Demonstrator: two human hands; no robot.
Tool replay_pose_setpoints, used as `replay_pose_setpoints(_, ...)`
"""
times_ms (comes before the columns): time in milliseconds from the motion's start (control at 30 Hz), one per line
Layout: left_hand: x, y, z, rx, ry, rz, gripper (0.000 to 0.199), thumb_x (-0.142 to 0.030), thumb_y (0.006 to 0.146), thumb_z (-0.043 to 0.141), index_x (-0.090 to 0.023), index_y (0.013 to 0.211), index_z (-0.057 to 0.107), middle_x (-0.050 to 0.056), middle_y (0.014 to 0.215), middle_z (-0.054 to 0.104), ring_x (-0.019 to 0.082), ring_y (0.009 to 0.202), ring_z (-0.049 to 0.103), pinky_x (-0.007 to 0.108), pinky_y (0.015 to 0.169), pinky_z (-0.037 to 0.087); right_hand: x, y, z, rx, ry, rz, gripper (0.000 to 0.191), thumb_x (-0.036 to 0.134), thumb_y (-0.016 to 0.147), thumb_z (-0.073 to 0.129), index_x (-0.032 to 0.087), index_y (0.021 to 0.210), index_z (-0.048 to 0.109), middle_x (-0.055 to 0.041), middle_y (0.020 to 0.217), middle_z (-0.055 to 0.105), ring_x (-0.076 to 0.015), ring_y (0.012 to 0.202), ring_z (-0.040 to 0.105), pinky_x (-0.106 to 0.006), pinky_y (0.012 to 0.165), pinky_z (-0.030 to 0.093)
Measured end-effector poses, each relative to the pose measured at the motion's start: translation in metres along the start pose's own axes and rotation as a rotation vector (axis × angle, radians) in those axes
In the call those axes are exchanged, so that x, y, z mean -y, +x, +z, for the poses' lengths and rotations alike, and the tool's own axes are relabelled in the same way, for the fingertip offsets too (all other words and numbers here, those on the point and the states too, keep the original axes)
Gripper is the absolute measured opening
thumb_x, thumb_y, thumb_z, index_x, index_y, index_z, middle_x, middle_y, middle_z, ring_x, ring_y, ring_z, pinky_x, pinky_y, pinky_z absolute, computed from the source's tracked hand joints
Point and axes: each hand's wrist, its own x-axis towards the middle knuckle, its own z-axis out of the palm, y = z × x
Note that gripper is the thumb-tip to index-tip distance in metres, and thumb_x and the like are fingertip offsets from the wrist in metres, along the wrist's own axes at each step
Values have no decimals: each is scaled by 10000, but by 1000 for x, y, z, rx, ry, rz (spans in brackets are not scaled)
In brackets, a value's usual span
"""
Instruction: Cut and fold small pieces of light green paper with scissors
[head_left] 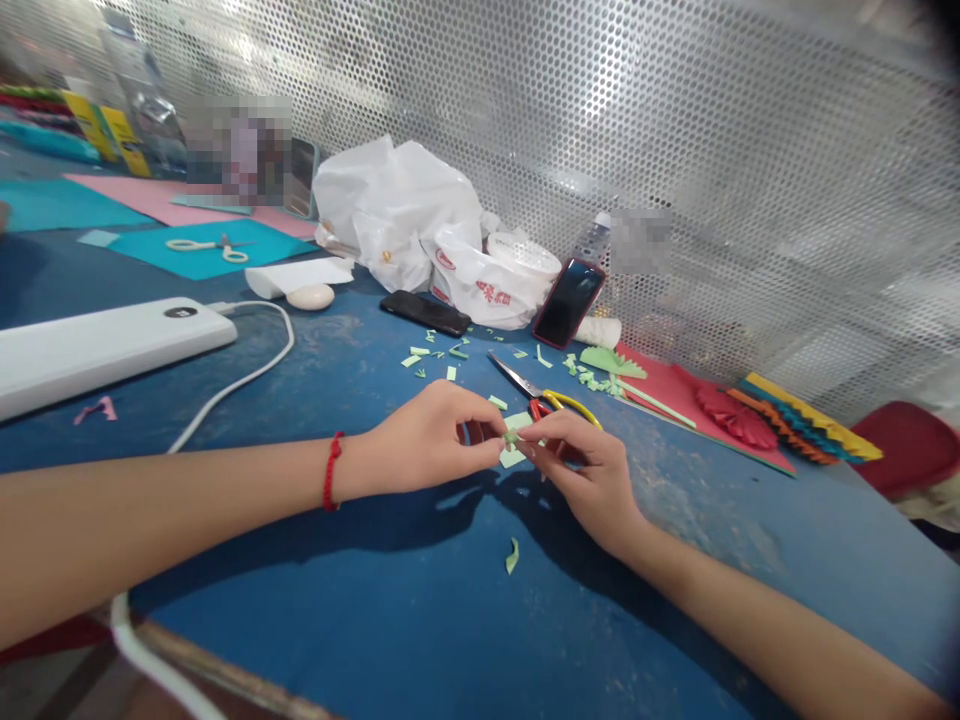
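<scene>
Above the blue surface (pixel 375 620), between its near and far edges, the left hand (pixel 427 435) and right hand (pixel 596 470) together pinch 1 small green piece (pixel 511 437), with scissors (pixel 537 393) lying toward the far edge.

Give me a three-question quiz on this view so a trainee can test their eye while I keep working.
1. True or false: the left hand has a red bracelet at its wrist.

2. What lies on the turquoise sheet nearer the white bag?
A) the power bank
B) the white-handled scissors
C) the wide black phone

3. Fill in the colour: the right hand pinches a small piece, coloured ____, together with the left hand.

Key: 1. true; 2. B; 3. green.
</scene>
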Motion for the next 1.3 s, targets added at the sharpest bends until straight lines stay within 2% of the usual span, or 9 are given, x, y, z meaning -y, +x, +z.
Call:
replay_pose_setpoints(200, 1, 1, 0, 5, -58, -61, 153, -185, 794, 600, -133, 799, 745, 16, 682, 720, 117, 609, 632, 174, 547, 454, 2, 0, 0, 61, 12, 19, 75, 206, 866, 657, 235, 923, 697, -11, 854, 691, -99, 606, 563, -214, 505, 453)
replay_pose_setpoints(367, -1, 4, -2, 57, -245, -146, 167, -199, 806, 596, -121, 784, 742, 26, 647, 714, 122, 594, 646, 174, 543, 483, 3, 0, 1, 40, 8, 54, 30, 227, 857, 680, 216, 883, 671, 3, 815, 670, -84, 578, 545, -204, 490, 431)
replay_pose_setpoints(600, 0, 7, -1, 127, -399, -156, 165, -212, 834, 597, -111, 833, 728, 46, 722, 735, 131, 644, 681, 186, 590, 528, 2, 1, 0, 5, 15, 30, 50, 238, 871, 675, 210, 830, 672, 11, 773, 645, -90, 600, 547, -220, 518, 433)
replay_pose_setpoints(700, 1, 7, -1, 139, -389, -141, 169, -214, 841, 589, -113, 847, 724, 43, 741, 735, 134, 664, 683, 188, 598, 528, 1, 0, 0, -25, 18, 37, 18, 225, 857, 690, 211, 857, 678, 10, 786, 654, -89, 591, 550, -218, 507, 438)
replay_pose_setpoints(833, 3, 7, -2, 140, -352, -146, 176, -223, 847, 585, -121, 854, 728, 31, 741, 732, 134, 672, 679, 183, 597, 518, 2, -1, -1, -70, 29, 38, 74, 201, 834, 714, 216, 897, 677, 18, 795, 673, -77, 568, 552, -201, 483, 432)
replay_pose_setpoints(1033, 3, 5, -3, 95, -245, -100, 196, -242, 868, 578, -140, 879, 745, 23, 776, 742, 144, 720, 680, 192, 611, 498, 2, -1, -1, -92, 45, 79, 82, 203, 822, 723, 216, 891, 681, 18, 802, 679, -76, 556, 538, -208, 475, 421)
replay_pose_setpoints(1167, 2, 3, -3, 75, -148, -39, 188, -230, 864, 584, -151, 891, 753, 13, 797, 742, 132, 718, 666, 181, 577, 461, 2, -1, -1, -117, 49, 104, 74, 203, 805, 739, 208, 852, 681, 29, 734, 654, -68, 529, 507, -203, 461, 397)
replay_pose_setpoints(1300, 2, 4, -1, 70, -129, -46, 183, -220, 862, 582, -154, 876, 752, 9, 789, 742, 126, 706, 660, 172, 529, 425, 1, 0, 0, -134, 74, 113, 93, 208, 793, 752, 201, 832, 668, 26, 743, 659, -62, 516, 520, -200, 461, 402)
